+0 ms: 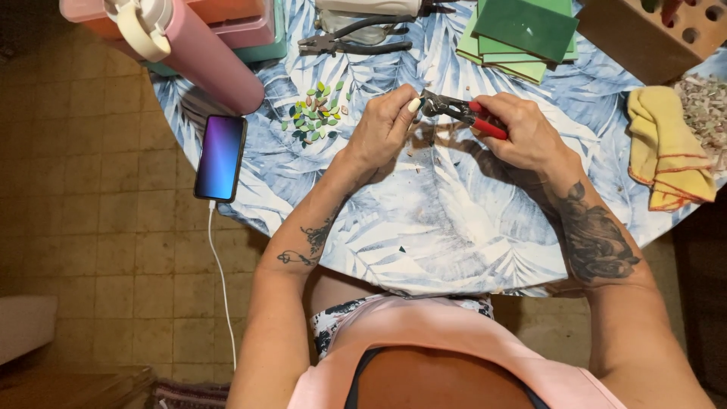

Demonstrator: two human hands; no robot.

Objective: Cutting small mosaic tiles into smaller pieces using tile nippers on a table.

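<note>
So the right hand (522, 132) was wrapped tight around the red handles of a pair of nippers (462, 113), with the metal head pointing left toward the other hand, held just above the round table (454, 242) with its blue leaf-print cloth. The left hand (386, 125) had its fingertips pinched together right at the nipper head, apparently on a small piece, but it was too tiny and hidden to tell for sure. Just left of that hand sat a little pile of green and brown leaf-shaped bits (316, 115). Further left, a phone (220, 157) lay at the table edge with a white cable (221, 288) hanging off it, next to a pink bottle (204, 53). At the far side were black pliers (352, 42) and a stack of green tiles (522, 34), and a yellow cloth (666, 148) sat off to the right.
</note>
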